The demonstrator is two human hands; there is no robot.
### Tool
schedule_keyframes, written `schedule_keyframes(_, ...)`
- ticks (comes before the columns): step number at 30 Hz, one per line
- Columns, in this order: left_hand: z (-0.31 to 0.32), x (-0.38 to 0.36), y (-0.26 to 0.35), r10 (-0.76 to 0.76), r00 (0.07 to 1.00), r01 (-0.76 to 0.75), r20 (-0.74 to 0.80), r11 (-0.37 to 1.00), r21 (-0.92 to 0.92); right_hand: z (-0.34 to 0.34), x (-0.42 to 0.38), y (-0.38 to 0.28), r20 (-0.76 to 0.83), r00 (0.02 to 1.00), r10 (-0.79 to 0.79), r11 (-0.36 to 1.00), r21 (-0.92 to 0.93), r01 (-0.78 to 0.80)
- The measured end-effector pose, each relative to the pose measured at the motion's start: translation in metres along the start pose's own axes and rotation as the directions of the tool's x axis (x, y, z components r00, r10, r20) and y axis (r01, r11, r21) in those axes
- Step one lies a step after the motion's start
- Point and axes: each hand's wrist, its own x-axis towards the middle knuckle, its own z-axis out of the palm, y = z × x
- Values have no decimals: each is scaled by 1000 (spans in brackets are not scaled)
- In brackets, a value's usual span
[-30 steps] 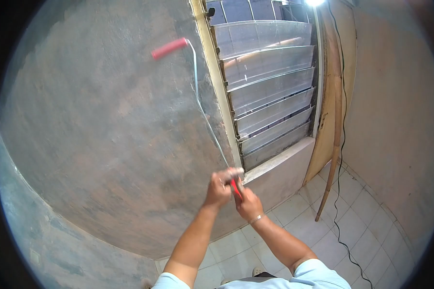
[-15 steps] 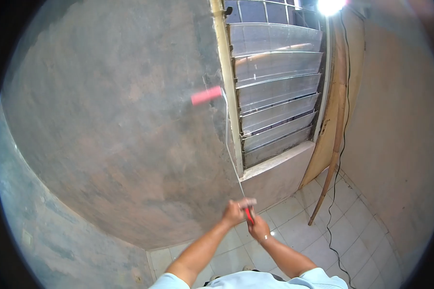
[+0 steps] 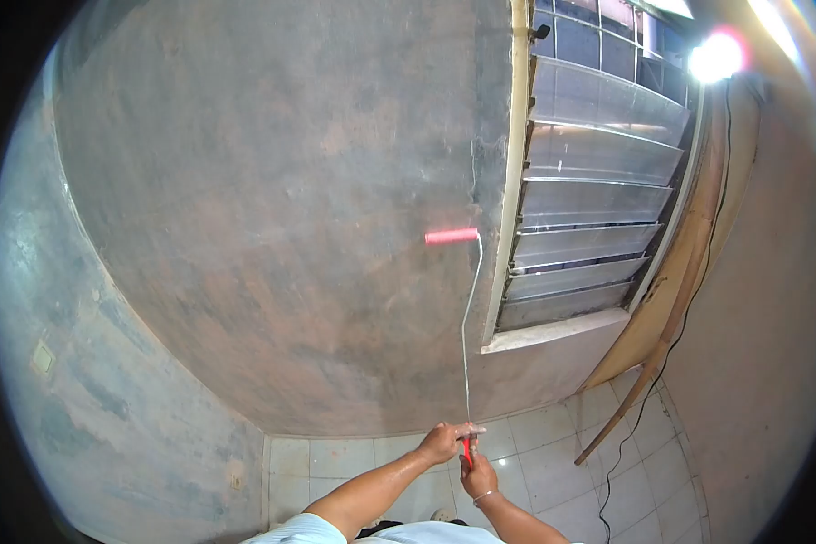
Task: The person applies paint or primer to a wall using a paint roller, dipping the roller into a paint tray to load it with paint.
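Observation:
A paint roller point(image 3: 451, 236) with a pink sleeve is held out in front of me, its sleeve over the grey, patchy wall point(image 3: 272, 208) just left of the window frame. From the sleeve a long thin metal rod runs down to a red handle point(image 3: 468, 450). My left hand point(image 3: 440, 443) is closed at the upper end of the handle, with a finger stretched across it. Lower on the same handle, my right hand point(image 3: 479, 477) is wrapped round it; a bracelet sits on that wrist.
To the right is a louvred window point(image 3: 598, 199) with a pale sill point(image 3: 558, 332). A bright lamp point(image 3: 716, 58) hangs upper right, its black cable point(image 3: 666, 363) trailing to the floor. A wooden pole point(image 3: 639, 394) leans near the corner. White tiles point(image 3: 553, 453) cover the floor.
The roller sleeve has moved down the wall relative to the window, and both hands have come lower with it. My view has turned left, showing more of the left wall.

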Motion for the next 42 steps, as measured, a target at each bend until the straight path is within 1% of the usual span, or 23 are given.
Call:
schedule_keyframes(1,-2,-1,8,-41,998,39,40,998,40,-2,-6,-1,-29,1000,-7,1000,0,7)
schedule_keyframes(2,-15,12,18,176,982,-171,-61,982,78,-5,14,-7,-89,989,-115,993,-2,115)
schedule_keyframes(4,-54,54,50,370,910,-337,-186,923,185,-27,72,-38,-169,957,-236,971,-11,238)
schedule_keyframes(8,-128,107,130,360,882,-357,-305,932,70,-97,141,-149,-359,882,-304,943,18,332)
schedule_keyframes(10,-141,107,138,476,814,-366,-332,865,342,-109,138,-172,-325,920,-220,953,132,274)
schedule_keyframes(11,-131,98,123,444,833,-352,-329,885,304,-89,132,-153,-336,909,-245,932,176,317)
schedule_keyframes(13,-91,63,62,373,881,-330,-290,925,188,-46,94,-102,-173,971,-165,974,128,188)
schedule_keyframes(14,-68,37,32,320,928,-293,-189,943,155,-15,69,-61,-116,981,-155,976,134,170)
schedule_keyframes(15,-42,13,-13,263,961,-247,-90,957,155,-5,36,-41,48,999,-17,997,76,14)
schedule_keyframes(16,-20,-12,-16,126,990,-126,-71,992,2,0,6,-27,56,997,-50,994,95,44)
schedule_keyframes(19,-15,-26,-15,35,999,-34,-11,997,72,4,-8,-20,89,996,-22,1000,7,21)
schedule_keyframes(22,-76,28,31,351,908,-294,-228,922,250,-21,68,-72,-76,981,-176,983,34,179)
schedule_keyframes(23,-105,45,56,386,887,-283,-253,888,363,-36,96,-104,-173,954,-246,965,49,257)
schedule_keyframes(25,-153,70,100,433,847,-320,-308,879,353,-64,131,-160,-256,918,-304,943,57,328)
schedule_keyframes(28,-174,65,104,401,858,-280,-321,889,362,-50,138,-182,-296,909,-292,934,116,338)
schedule_keyframes(30,-142,37,50,433,843,-331,-320,886,326,-3,108,-140,-221,938,-268,953,81,292)
schedule_keyframes(31,-124,17,10,406,887,-337,-220,895,292,21,83,-112,-135,969,-206,974,65,216)
schedule_keyframes(33,-75,-42,-51,51,999,-48,-19,988,149,59,18,-58,49,996,-80,996,44,78)
schedule_keyframes(35,-46,-75,-77,67,998,-68,7,985,159,73,-26,-42,57,998,-21,999,43,19)
schedule_keyframes(38,-95,-35,-36,168,984,-159,-63,979,128,61,28,-71,-7,998,-63,998,-5,63)
schedule_keyframes(40,-160,11,37,313,933,-258,-179,926,276,21,96,-140,-240,933,-268,955,61,290)
schedule_keyframes(41,-187,38,61,493,816,-437,-302,868,235,-2,124,-178,-301,902,-310,943,23,331)
schedule_keyframes(42,-217,51,100,440,843,-387,-310,896,219,-28,144,-222,-353,876,-328,931,36,363)
